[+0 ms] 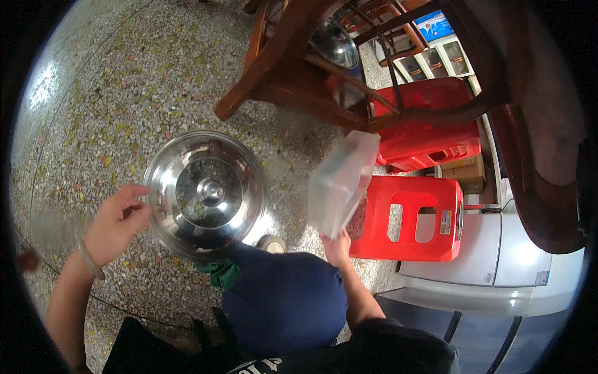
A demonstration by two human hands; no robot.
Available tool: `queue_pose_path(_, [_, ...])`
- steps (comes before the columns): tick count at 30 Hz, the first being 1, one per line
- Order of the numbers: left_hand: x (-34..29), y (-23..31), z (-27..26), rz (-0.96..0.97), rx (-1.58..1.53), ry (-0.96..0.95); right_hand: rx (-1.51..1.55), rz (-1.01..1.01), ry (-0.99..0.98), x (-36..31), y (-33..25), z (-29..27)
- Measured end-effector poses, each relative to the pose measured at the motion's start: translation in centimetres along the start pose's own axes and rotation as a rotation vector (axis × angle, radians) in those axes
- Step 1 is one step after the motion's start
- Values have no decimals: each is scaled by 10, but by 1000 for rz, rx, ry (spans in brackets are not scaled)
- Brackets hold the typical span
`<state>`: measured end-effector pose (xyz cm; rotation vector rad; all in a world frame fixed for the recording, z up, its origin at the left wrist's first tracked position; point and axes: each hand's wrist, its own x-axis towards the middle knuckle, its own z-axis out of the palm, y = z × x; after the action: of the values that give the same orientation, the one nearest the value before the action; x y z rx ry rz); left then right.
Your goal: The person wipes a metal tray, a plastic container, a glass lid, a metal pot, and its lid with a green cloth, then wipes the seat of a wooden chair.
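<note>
A round, shiny metal lid [163, 206] with a glass middle and a metal knob [212, 192] lies level at the centre left, low over the floor; whatever it covers is hidden. Beside its left rim is my left hand [117, 223], fingers curved and apart with nothing held, a bangle round the wrist. Whether the fingertips touch the rim I cannot tell. My right hand [337, 248] grips the near end of a translucent plastic box [336, 187], which is tilted between the lid and a red stool [430, 243]. What the box contains is unclear.
A green cloth [223, 275] and a small round jar [271, 244] sit by the lid's near edge. Rounded navy fabric [283, 299] fills the lower middle. Wooden chairs [274, 81] and a red plastic stool [430, 137] stand at the far right, white cabinets [467, 249] at the right.
</note>
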<state>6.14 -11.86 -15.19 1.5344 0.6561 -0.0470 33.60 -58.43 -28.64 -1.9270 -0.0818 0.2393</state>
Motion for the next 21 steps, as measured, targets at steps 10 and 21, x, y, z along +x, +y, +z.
queue_pose_path(10, [15, -7, 8, 0, 16, -30, 79, -167, -8, 136, -178, -93])
queue_pose_path(21, [9, -24, 0, 4, 100, -52, -1050, -486, 280, 315, -316, -56])
